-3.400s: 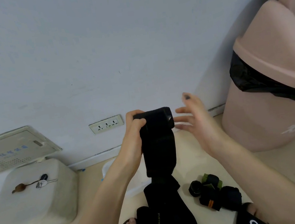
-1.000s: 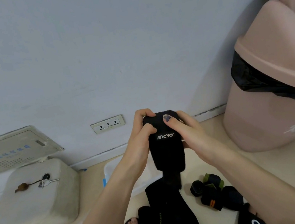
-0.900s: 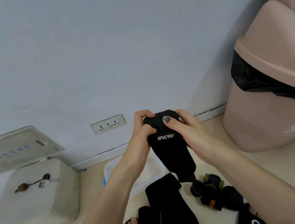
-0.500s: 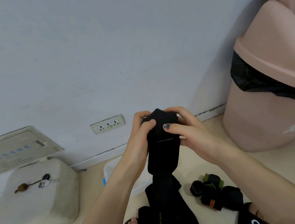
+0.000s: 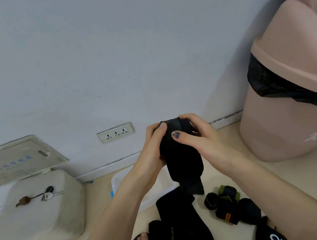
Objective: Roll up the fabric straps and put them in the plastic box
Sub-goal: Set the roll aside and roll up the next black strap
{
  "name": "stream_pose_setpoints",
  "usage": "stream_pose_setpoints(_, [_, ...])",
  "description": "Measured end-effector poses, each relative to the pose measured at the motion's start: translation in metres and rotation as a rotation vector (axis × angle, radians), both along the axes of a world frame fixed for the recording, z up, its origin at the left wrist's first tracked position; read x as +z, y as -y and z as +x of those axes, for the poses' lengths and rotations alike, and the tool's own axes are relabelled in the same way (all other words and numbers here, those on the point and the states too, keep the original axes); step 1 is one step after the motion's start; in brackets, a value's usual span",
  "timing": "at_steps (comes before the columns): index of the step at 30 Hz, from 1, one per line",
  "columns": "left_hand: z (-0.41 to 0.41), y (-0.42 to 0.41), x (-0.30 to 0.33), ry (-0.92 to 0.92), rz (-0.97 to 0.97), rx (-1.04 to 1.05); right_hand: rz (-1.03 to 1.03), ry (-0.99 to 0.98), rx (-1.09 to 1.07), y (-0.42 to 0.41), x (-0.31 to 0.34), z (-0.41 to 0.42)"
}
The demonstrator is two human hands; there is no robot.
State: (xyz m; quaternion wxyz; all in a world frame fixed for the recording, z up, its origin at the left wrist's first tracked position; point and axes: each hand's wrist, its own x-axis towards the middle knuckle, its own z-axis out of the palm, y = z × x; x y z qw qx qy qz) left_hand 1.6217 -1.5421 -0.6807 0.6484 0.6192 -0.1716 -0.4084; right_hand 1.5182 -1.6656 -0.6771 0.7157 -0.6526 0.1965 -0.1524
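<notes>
A wide black fabric strap (image 5: 181, 157) hangs in front of me, its top end wound into a thick roll. My left hand (image 5: 153, 149) grips the roll from the left, thumb on top. My right hand (image 5: 194, 137) clasps it from the right, thumb pressed on the front. The loose tail drops to the floor. More black straps (image 5: 178, 224) lie on the floor between my feet. Several small rolled straps (image 5: 228, 205) sit to the right. The white plastic box (image 5: 119, 182) stands on the floor behind my left forearm, mostly hidden.
A large pink trash bin (image 5: 294, 105) with a black liner stands at the right against the wall. A grey box (image 5: 38, 210) with keys (image 5: 48, 194) on it sits at the left. A wall socket (image 5: 115, 133) is above the skirting. My sandalled feet are at the bottom edge.
The roll has been turned further in my hands and the hanging tail is shorter. Both hands stay clasped on the roll at about the same height.
</notes>
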Motion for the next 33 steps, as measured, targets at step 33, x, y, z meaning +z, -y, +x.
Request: stream_pose_setpoints(33, [0.014, -0.008, -0.01, 0.328, 0.002, 0.232, 0.11, -0.11, -0.023, -0.023, 0.008, -0.009])
